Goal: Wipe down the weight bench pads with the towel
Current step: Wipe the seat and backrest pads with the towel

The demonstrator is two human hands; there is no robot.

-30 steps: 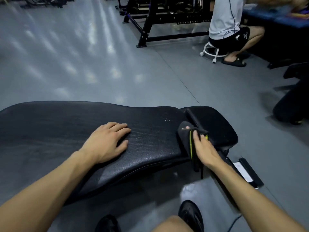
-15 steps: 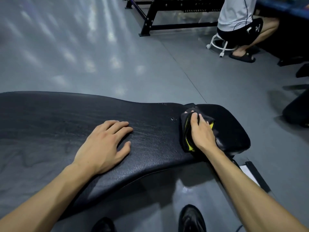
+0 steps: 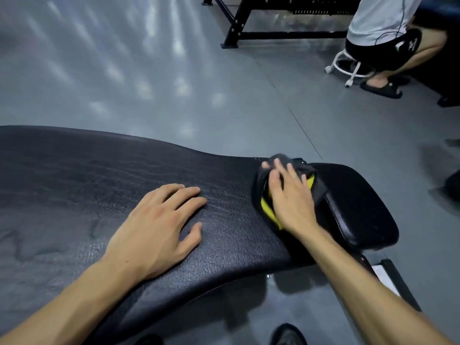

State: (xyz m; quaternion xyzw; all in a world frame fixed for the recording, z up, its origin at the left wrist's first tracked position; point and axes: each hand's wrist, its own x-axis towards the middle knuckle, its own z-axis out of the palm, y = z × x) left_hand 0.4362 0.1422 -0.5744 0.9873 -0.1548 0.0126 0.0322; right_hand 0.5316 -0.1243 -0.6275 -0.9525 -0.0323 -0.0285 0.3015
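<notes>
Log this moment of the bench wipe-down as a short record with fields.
left hand: left hand rests flat on the long back pad, fingers spread
right hand: right hand presses the towel with straight fingers
towel: black with yellow trim, bunched at the gap between back pad and seat pad
background: a person on a white stool, floor grey

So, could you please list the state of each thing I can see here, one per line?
Long black leather back pad: flat, creased.
Small black seat pad: flat, partly under towel.
Black towel with yellow stripe: bunched, pressed on pads.
Right hand: flat on towel.
Left hand: flat on back pad.
</notes>
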